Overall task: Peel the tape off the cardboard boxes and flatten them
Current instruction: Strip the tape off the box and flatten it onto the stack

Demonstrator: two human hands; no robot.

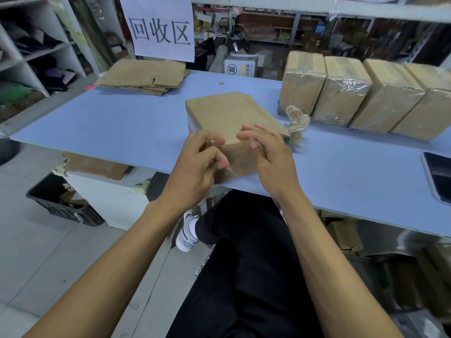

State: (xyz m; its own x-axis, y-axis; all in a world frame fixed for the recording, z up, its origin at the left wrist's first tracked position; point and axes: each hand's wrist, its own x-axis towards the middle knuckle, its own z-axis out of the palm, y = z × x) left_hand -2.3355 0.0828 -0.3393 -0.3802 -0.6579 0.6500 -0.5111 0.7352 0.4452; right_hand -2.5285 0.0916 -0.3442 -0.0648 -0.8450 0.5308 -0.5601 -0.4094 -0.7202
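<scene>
On the blue surface (pixel 122 123), near its front edge, a cardboard box (pixel 227 115) is sitting; the left hand (pixel 195 167) is pinching its tape (pixel 219 142), the right hand (pixel 271 152) lying flat, steadying. Light, stiff board; thin clingy tape probably lifts best from a corner.

Table (pixel 102 128) left open; taped boxes (pixel 361 93) (four) block right.
</scene>
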